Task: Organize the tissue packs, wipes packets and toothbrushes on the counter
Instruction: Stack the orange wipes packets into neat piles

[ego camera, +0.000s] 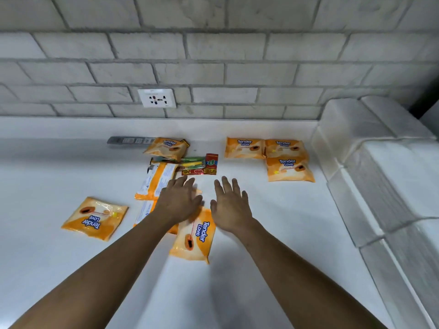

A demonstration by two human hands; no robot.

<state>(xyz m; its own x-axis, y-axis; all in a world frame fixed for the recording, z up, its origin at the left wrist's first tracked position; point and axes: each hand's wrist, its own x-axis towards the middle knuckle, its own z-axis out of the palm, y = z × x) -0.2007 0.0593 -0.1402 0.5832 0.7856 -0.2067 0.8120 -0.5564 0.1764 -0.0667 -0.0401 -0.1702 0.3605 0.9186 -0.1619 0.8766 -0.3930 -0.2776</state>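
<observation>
- Head view: your left hand (179, 200) is palm down with fingers straight and slightly spread, holding nothing. It is over the middle cluster of orange packets. It is blurred, so you cannot tell whether it touches them.
- Your right hand (231, 207) is just beside it, also palm down, fingers spread wide and holding nothing, over the bare counter (273, 233).
- The near packet (193, 238) lies face up between your wrists, its far corner covered by the left hand.
- The face-down packet (155, 179) lies beyond your left hand, and the covered packet (142, 213) is mostly hidden by the wrist.
- The toothbrush packs (198, 165) lie just beyond your fingertips. The rear packet (166, 148) overlaps their left end.
- The left packet (95, 218) lies alone, well apart from the cluster, with open counter all round it.
- The group of three packets (288, 169) sits edge to edge at the rear right, near the clear-wrapped white packs (380, 167) that line the counter's right edge.
- A wide bare strip runs between your right hand and that group, and the whole front of the counter is open.
- A grey power strip (126, 140) lies along the back edge, below the wall socket (156, 98).
</observation>
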